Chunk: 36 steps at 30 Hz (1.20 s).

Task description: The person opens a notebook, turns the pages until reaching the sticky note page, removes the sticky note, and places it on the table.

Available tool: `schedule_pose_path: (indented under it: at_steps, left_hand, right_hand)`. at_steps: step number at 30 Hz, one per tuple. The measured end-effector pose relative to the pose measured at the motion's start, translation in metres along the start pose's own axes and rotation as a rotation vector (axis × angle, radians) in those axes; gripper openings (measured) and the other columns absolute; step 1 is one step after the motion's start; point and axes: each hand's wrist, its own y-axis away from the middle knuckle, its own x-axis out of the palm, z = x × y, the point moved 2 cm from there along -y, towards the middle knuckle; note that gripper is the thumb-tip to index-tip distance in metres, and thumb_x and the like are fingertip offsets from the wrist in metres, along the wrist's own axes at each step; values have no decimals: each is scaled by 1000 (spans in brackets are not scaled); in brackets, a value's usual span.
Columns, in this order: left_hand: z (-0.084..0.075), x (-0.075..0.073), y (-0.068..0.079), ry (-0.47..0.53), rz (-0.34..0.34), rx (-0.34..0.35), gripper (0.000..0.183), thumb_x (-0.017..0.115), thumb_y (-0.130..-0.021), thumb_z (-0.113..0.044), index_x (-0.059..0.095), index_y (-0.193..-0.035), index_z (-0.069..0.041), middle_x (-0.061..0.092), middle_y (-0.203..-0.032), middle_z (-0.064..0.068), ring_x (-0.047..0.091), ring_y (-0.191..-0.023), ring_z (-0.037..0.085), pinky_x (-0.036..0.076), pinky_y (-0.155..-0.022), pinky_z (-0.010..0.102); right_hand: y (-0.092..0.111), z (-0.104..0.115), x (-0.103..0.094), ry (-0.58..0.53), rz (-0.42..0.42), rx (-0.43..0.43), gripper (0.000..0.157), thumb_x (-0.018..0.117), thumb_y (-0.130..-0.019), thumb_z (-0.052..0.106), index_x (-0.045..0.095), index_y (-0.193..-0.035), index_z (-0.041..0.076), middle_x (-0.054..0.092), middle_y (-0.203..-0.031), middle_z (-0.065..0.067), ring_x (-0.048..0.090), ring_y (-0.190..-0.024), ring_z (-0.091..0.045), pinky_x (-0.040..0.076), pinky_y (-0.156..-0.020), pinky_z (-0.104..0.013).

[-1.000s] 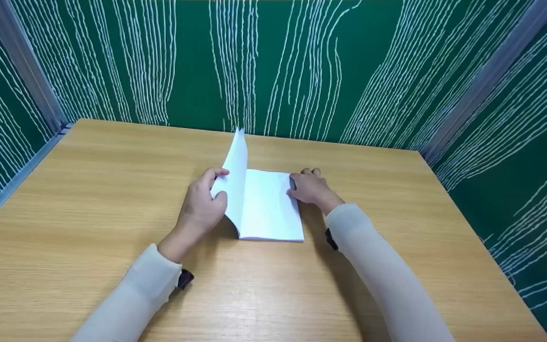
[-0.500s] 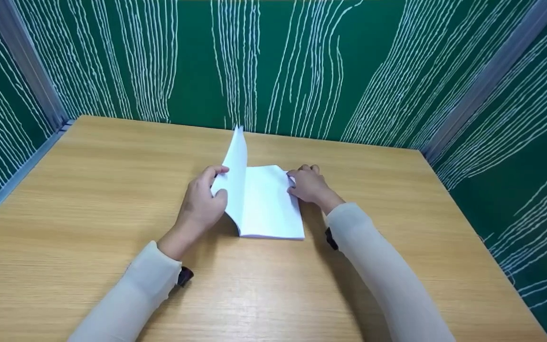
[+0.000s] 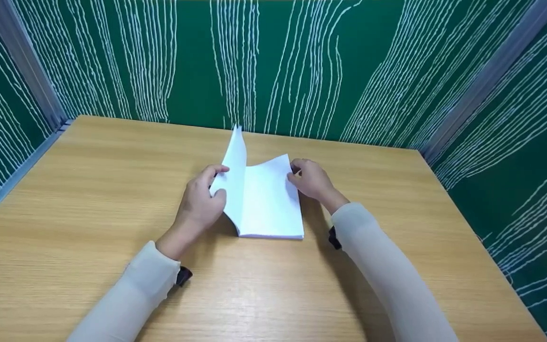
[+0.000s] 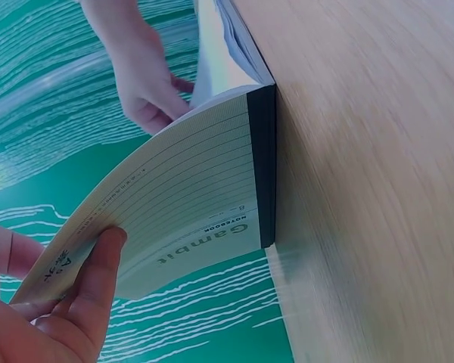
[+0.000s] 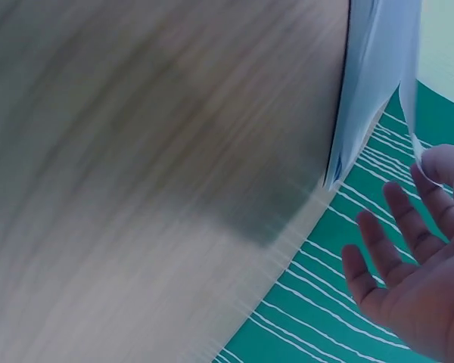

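Observation:
A notebook with white pages lies spread on the table, its left part raised nearly upright. My left hand grips that raised cover and pages between thumb and fingers. In the left wrist view the cover shows printed lines, the word Gambit and a black spine. At the far right corner of the notebook, my right hand pinches a lifted page. Seen from the right wrist, thumb and index finger of the right hand hold the page edge, the other fingers spread loosely.
The notebook rests on a wooden table. Green panels with wavy white lines stand behind the table and at both sides, joined by grey posts. A dark wrist device sits under the left cuff.
My right hand has shifted slightly up and right, and the page's far right corner has risen off the pages beneath. The left hand stays nearly still, holding the raised part.

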Motion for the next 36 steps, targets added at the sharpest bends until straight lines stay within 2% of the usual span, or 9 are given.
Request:
schedule_pose_path:
  at_steps: [4,8,14,17,22,27,30,36]
  left_hand:
    - [0,0,0,-27,-4,6,39,49,-89,-5,60,-126,-14,51,-143,7,45,-135,21,39,-110,41]
    - [0,0,0,-19,-7,14,40,49,-88,-5,61,-126,-9,54,-139,9,47,-133,21,38,-110,40]
    - [1,0,0,-13,-13,3,40,54,-89,-13,59,-129,-7,54,-139,11,50,-130,23,41,-108,40]
    - [0,0,1,-24,-18,-12,42,59,-89,-20,59,-130,-8,54,-139,10,50,-130,24,42,-107,41]
    - [-1,1,0,-45,-22,-30,46,62,-89,-29,59,-130,-10,55,-138,9,52,-127,24,44,-106,41]
    - [0,1,0,-57,-29,-32,46,63,-88,-31,59,-130,-12,55,-136,9,54,-124,25,45,-105,42]
    - [0,1,0,-63,-31,-24,46,64,-88,-30,59,-129,-11,55,-137,9,53,-125,26,44,-106,43]
    - [-1,1,0,-59,-38,-18,47,66,-87,-30,60,-128,-10,56,-136,11,54,-125,27,44,-106,44]
  right_hand:
    - [1,2,0,-47,-4,-52,35,55,-96,31,58,-127,16,64,-114,-5,58,-100,-22,54,-90,-35]
    - [4,6,2,-121,15,-113,38,47,-99,35,55,-131,16,62,-117,-6,57,-99,-23,52,-90,-38]
    - [12,20,8,-195,86,-145,43,41,-101,43,49,-138,23,52,-141,-5,52,-121,-26,43,-106,-46]
    - [16,28,10,-203,109,-158,42,39,-100,46,47,-138,29,48,-144,-4,50,-125,-27,42,-107,-49]
    - [23,41,13,-155,132,-199,38,42,-98,49,46,-135,39,54,-135,-2,55,-113,-23,49,-95,-44]
    - [28,49,18,-41,187,-248,45,39,-95,60,42,-137,44,57,-128,-3,56,-106,-22,50,-90,-43]
    - [29,53,21,-5,208,-271,43,38,-96,56,42,-138,43,56,-130,-3,55,-107,-23,49,-93,-45]
    - [30,61,24,15,226,-293,43,48,-96,41,40,-139,42,60,-123,-3,59,-98,-21,52,-89,-40]
